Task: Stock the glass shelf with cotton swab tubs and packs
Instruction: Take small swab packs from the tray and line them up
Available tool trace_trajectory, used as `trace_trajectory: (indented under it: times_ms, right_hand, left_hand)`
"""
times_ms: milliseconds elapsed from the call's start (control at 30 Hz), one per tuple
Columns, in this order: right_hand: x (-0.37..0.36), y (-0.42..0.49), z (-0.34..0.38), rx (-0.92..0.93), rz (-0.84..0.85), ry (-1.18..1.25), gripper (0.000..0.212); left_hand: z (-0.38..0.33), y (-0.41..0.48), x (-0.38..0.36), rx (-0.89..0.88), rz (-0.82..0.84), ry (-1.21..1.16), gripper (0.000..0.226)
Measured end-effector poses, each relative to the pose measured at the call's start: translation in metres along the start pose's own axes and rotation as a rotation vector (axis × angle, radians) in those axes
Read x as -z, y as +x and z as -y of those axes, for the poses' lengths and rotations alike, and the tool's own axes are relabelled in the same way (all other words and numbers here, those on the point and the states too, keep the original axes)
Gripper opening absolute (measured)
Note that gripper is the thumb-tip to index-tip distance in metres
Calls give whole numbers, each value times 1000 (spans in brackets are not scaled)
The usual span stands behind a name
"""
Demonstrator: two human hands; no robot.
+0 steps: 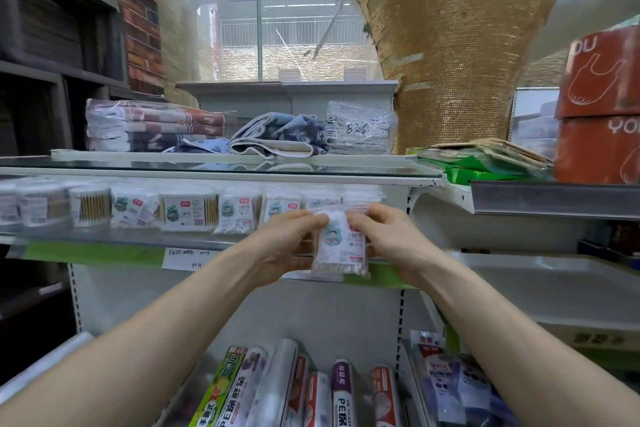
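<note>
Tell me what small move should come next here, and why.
Probably ease the pack forward and stand it on the glass shelf at the right end of the row. Both the left hand and right hand pinch its top corners, and it hangs upright in front of the shelf edge, not yet on it.

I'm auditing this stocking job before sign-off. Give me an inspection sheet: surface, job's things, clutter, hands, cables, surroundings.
Surface: glass shelf, front strip bare, goods in a row behind.
Job's things: swab pack held upright before the shelf; swab tubs and packs lined along it.
Clutter: folded towels on the top shelf.
Hands: left hand and right hand both pinch the pack's upper part.
Cables: nothing seen.
Surroundings: wrap rolls below, orange boxes at right.
</note>
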State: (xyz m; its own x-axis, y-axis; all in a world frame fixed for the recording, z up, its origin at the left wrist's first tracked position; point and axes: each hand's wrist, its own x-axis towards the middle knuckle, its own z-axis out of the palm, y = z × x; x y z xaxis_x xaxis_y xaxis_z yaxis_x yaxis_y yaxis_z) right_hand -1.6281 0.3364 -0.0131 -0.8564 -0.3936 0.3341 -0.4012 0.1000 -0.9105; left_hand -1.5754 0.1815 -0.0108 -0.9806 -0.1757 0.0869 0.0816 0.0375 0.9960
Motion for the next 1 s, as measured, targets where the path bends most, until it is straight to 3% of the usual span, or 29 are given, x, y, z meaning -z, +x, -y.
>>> trace_trajectory:
  times_ms: [200, 333, 400, 533, 633, 767, 1000]
  right_hand:
    - [-3, 2, -1, -51, 64, -61, 11]
    - [-1, 5, -3, -35, 27, -177, 21]
    - [-2, 9, -4, -28, -9, -149, 18]
    - [-7, 14, 2, -39, 85, -252, 10]
    - [-18, 21, 8, 23, 118, -495, 16]
    - [-49, 40, 8, 95, 45, -577, 22]
    - [-102, 64, 11, 120, 64, -753, 43]
  left_hand:
    - [0, 4, 9, -9, -93, 46, 11]
    - [1, 2, 7, -3, -18, 132, 23]
    - [3, 2, 5, -18, 8, 207, 12]
    - [-1, 11, 13, -100, -85, 301, 24]
    - [-6, 17, 29, -128, -160, 410, 17]
    - [-10, 22, 54, -144, -221, 584, 18]
    - [-8, 29, 107, -121, -288, 717, 13]
